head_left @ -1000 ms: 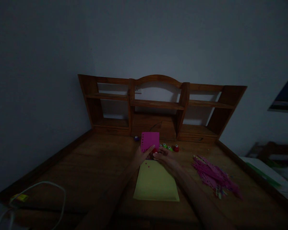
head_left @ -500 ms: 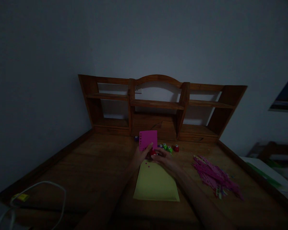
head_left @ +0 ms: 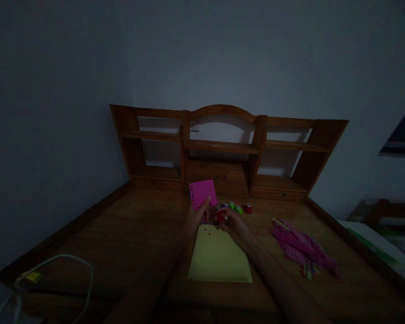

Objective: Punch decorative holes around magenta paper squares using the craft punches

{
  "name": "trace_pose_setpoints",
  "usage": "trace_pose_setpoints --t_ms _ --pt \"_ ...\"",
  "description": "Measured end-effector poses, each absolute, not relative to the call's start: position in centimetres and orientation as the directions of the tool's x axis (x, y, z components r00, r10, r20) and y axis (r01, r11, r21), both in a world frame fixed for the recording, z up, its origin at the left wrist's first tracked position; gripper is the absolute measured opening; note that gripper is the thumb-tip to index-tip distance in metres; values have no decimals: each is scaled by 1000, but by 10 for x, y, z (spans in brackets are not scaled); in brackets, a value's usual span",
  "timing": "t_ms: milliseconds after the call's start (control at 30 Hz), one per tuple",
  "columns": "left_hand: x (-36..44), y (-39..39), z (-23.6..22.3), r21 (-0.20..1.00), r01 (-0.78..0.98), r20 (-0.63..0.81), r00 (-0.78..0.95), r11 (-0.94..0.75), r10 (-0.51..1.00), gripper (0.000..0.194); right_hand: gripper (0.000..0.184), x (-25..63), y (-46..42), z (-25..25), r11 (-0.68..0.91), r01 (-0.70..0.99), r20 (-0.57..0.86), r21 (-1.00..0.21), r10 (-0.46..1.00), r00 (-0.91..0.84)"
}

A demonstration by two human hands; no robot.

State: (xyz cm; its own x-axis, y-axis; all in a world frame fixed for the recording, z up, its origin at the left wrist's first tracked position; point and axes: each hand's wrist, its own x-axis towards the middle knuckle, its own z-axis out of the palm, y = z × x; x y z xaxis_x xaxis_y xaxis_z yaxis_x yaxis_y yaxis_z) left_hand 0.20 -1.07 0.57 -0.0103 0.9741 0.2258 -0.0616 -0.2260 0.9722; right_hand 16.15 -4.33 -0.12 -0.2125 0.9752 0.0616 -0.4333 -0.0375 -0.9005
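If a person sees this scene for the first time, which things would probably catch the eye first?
Probably the bright pink paper, with holes along its edge, held up in the left hand near the middle, beside a small red object in the right hand. Next, the pale yellow paper lying on the desk just below the hands, and the messy pile of pink strips to the right.

A wooden desk [head_left: 121, 238] is carrying a yellow sheet of paper [head_left: 220, 261] toward its front edge, while a heap of pink strips [head_left: 303, 247] is spreading to the right. Two small green pieces [head_left: 238, 210] and a red piece [head_left: 248, 209] are standing farther back, before a wooden shelf unit [head_left: 219, 146]. A small yellow object [head_left: 34, 276] is lying at front left, beside a looping pale cable [head_left: 70, 257].
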Motion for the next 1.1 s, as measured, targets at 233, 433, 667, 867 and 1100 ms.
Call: trace_pose_setpoints --t_ms 233,433,667,867,1100 --pt "4 -15 4 972 -8 234 52 -234 971 44 31 171 -37 1 2 -324 2 -946 1000 -2" --pt "5 -11 -5 968 55 236 142 -246 961 44 29 164 -45 8 132 -107 126 -985 990 61" --pt "3 -13 -2 963 -17 262 279 -268 924 43 20 166 -44 6 186 -79 184 -979 982 36" --pt "1 -12 -2 973 -44 227 353 -226 908 42 23 172 -41 6 200 -86 191 -976 976 103" --pt "2 -15 0 963 -93 269 320 -253 908 39 24 174 -40 10 262 -48 252 -964 955 154"
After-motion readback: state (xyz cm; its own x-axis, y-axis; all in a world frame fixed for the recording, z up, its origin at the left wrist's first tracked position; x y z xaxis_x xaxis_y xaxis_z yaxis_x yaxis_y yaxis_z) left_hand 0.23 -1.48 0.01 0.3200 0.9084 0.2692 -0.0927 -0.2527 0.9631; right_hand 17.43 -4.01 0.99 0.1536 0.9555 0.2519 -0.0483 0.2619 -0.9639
